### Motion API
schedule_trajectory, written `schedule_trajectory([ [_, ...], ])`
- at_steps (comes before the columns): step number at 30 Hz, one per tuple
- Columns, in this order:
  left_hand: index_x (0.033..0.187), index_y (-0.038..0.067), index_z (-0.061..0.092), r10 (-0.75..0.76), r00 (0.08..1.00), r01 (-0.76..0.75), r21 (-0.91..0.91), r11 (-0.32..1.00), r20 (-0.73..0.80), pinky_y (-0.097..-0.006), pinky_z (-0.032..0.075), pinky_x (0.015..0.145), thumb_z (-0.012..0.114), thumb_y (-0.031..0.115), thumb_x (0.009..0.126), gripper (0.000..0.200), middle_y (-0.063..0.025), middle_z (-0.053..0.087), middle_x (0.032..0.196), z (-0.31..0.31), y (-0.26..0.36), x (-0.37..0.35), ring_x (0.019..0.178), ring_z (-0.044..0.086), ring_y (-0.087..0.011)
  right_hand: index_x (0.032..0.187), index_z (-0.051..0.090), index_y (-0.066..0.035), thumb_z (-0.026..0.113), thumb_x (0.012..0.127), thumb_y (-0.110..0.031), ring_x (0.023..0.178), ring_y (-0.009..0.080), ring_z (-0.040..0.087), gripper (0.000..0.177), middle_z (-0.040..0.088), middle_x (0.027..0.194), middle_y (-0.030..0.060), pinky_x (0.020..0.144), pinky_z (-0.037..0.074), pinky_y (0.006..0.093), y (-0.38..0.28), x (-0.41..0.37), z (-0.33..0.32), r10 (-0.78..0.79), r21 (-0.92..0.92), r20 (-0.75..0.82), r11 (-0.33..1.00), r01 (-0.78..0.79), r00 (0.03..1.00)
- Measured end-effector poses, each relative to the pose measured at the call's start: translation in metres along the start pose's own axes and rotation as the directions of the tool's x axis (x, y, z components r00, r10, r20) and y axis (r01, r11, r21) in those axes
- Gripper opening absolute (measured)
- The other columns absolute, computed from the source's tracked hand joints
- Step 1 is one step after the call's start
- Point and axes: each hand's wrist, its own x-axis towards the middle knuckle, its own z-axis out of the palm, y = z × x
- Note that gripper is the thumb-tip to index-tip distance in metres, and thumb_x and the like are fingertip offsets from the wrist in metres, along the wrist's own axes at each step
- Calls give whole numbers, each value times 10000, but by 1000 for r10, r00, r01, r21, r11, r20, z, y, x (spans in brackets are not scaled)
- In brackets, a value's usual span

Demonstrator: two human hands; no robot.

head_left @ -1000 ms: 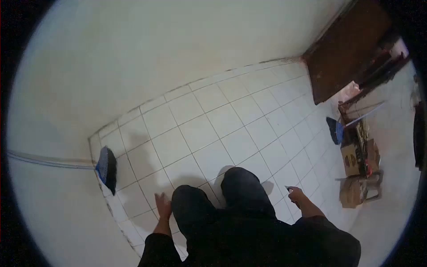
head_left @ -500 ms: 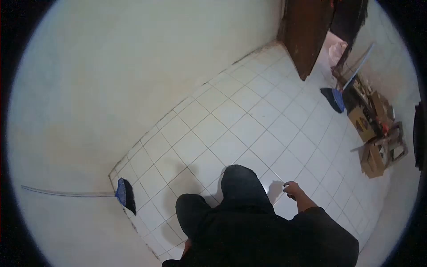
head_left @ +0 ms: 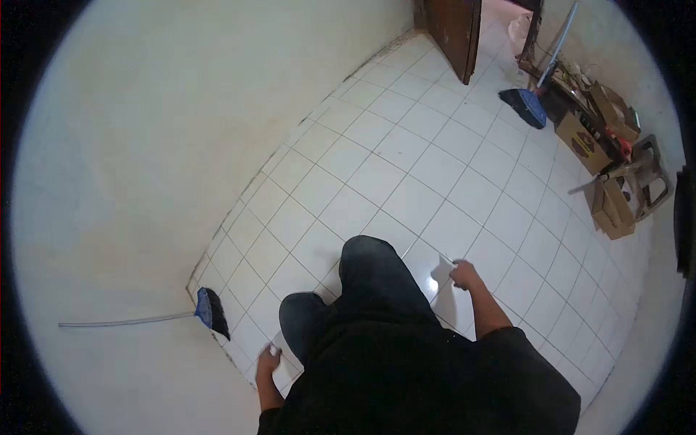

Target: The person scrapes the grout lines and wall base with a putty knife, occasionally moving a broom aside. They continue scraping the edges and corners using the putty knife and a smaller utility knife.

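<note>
My right hand (head_left: 464, 275) is held out over the white tiled floor (head_left: 406, 152), to the right of my knees. Its fingers are curled closed, and a small pale bit shows at the fingertips, too small to name. Low on the left, beside my left knee, my left hand (head_left: 268, 359) hangs with its fingers curled. A whitish spot shows at these fingers, and I cannot make out what it is. The broom (head_left: 210, 312) nearest my left hand leans on the wall, its blue and black bristle head on the floor.
Another blue and black broom (head_left: 525, 107) stands at the back right. Near it are cardboard boxes (head_left: 583, 145) and a plastic stool (head_left: 652, 181) lying on its side by the wall. A brown door (head_left: 455, 36) stands ajar at the top. A long pale wall (head_left: 159, 130) borders the floor.
My left hand has come into fuller view beside my left knee. My right arm now reaches further forward. The view has tilted down, so the door, brooms and boxes have shifted.
</note>
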Motion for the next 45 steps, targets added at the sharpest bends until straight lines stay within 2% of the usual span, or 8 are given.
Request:
schedule_trajectory([
  [10, 1337, 41, 490, 755, 655, -747, 186, 638, 43, -427, 400, 1048, 610, 279, 865, 542, -185, 533, 1327, -115, 296, -7, 1234, 500, -348, 1186, 552, 11, 568, 843, -109, 534, 151, 562, 364, 639, 872, 111, 456, 461, 286, -183, -55, -130, -108, 707, -259, 655, 265, 960],
  [16, 1320, 91, 507, 835, 437, -899, 197, 392, 334, -432, 438, 1004, 620, 329, 830, 556, -151, 545, 1316, -102, 399, -14, 1189, 534, -345, 1246, 584, -52, 574, 862, -126, 652, 172, 598, 390, 653, 827, 117, 630, 500, 305, -259, -110, -121, -538, 53, -633, 687, 725, 556],
  [18, 1299, 77, 517, 844, 361, -932, 191, 308, 397, -448, 438, 999, 623, 353, 816, 567, -154, 548, 1314, -108, 419, -28, 1169, 545, -356, 1216, 607, -77, 559, 821, -141, 968, 389, 642, 403, 673, 1025, 212, 867, 503, 437, -291, -141, -110, -606, 80, -504, 677, 732, 616],
  [25, 1345, 107, 492, 944, 151, -964, 255, 75, 293, -467, 464, 956, 613, 355, 790, 620, -142, 562, 1304, -78, 438, -38, 1169, 559, -331, 1114, 654, -79, 596, 820, -166, 846, 384, 647, 312, 678, 913, 197, 774, 519, 442, -371, -156, -112, -781, -32, -461, 490, 871, 422],
  [33, 1362, 92, 493, 702, 551, -824, 427, 373, 451, -481, 438, 995, 618, 364, 823, 616, -200, 537, 1312, -129, 445, -78, 1213, 516, -372, 1094, 643, -31, 586, 840, -132, 782, 346, 657, 280, 667, 843, 184, 724, 519, 411, -437, -153, -134, -682, -96, -708, 349, 932, 182],
  [37, 1337, 78, 512, 869, 313, -946, 207, 249, 384, -440, 414, 1025, 602, 395, 808, 623, -161, 522, 1368, -115, 445, -77, 1221, 518, -325, 1094, 639, -52, 586, 840, -123, 759, 360, 644, 269, 660, 865, 188, 693, 515, 426, -417, -142, -47, -847, -86, -401, 414, 906, 349],
  [41, 1267, 83, 564, 566, 425, -903, 288, 318, 707, -416, 363, 1067, 586, 418, 797, 579, -142, 555, 1324, -131, 448, -97, 1207, 522, -305, 1121, 625, -61, 585, 840, -149, 759, 343, 647, 297, 658, 856, 172, 697, 515, 429, -405, -136, -25, -761, 20, -529, 432, 902, 376],
  [45, 1224, 26, 569, 914, 331, -911, 331, 246, 234, -441, 379, 1056, 614, 372, 824, 530, -215, 575, 1232, -103, 427, -73, 1172, 537, -347, 1127, 616, -61, 583, 840, -164, 756, 319, 650, 307, 657, 854, 158, 695, 516, 432, -396, -120, -40, -839, -66, -424, 403, 913, 340],
])
